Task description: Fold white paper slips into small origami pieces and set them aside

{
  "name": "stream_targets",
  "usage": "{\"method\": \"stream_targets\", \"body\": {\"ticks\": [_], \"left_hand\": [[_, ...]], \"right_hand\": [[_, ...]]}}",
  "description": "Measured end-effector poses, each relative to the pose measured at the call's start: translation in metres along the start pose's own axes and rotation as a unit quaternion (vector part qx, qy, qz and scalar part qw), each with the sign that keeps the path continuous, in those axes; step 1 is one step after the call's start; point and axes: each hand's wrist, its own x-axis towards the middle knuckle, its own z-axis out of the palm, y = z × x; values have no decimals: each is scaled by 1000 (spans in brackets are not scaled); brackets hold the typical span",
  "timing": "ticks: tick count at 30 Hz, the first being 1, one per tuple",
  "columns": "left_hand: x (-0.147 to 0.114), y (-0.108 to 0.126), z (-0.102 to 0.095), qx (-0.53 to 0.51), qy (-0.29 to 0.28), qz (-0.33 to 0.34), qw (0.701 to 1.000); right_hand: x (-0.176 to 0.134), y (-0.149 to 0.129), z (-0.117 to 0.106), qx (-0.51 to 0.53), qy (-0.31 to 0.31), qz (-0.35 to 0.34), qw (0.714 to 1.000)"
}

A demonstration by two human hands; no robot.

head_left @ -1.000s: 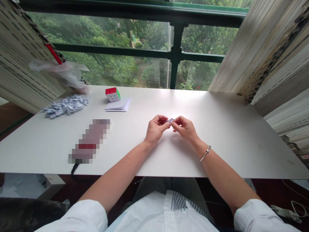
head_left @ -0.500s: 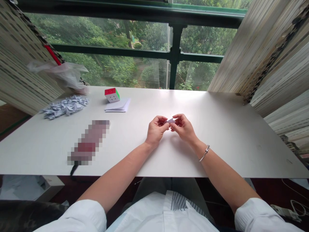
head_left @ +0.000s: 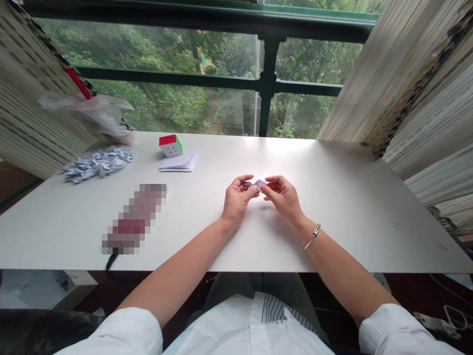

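Observation:
A small piece of folded paper [head_left: 259,184], pale and pointed, is held just over the white table [head_left: 332,207]. My left hand [head_left: 237,199] pinches its left side between thumb and fingers. On the right side, the thumb and forefinger of my right hand [head_left: 282,196] close on its edge. Fingers cover part of the paper, so its full shape is hidden. A silver bracelet [head_left: 312,236] sits round my right wrist.
At the back left lies a heap of folded paper pieces [head_left: 98,164]. A puzzle cube [head_left: 171,146] rests on some white paper sheets [head_left: 181,162]. Nearer stands a blurred-out flat object [head_left: 135,219] with a black strap. A plastic bag [head_left: 105,116] is by the left curtain.
My fingers have shifted slightly on the folded paper, and more of its pale surface now shows between them. My right thumb and fingers have moved a little to the right.

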Motion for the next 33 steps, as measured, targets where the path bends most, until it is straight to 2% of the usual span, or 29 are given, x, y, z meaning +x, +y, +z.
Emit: {"method": "stream_targets", "body": {"ticks": [8, 10, 14, 17, 20, 23, 25, 29, 33], "left_hand": [[0, -2, 1, 34, -17, -3, 999], [0, -3, 2, 45, -13, 4, 999], [-1, -6, 4, 54, -17, 6, 998], [-1, -5, 4, 44, -15, -4, 999], [1, -1, 2, 31, -2, -4, 1000], [4, 6, -3, 37, -14, -14, 999], [5, 11, -7, 45, -39, -30, 998], [5, 17, -11, 64, -84, -47, 993], [4, 22, -10, 90, -114, -49, 988]], "right_hand": [[4, -1, -4, -11, 9, 62, 998], [4, -1, -4, -57, 15, 42, 997], [1, -3, 0, -162, 66, -25, 984], [-2, -6, 2, -185, 74, -52, 979], [-3, -10, -1, -138, 11, -53, 989], [-1, -15, -8, -35, -92, 34, 995], [1, -16, -14, 17, -133, 93, 987], [5, -13, -21, 59, -160, 153, 973], [7, -9, -23, 67, -183, 163, 967]]}}
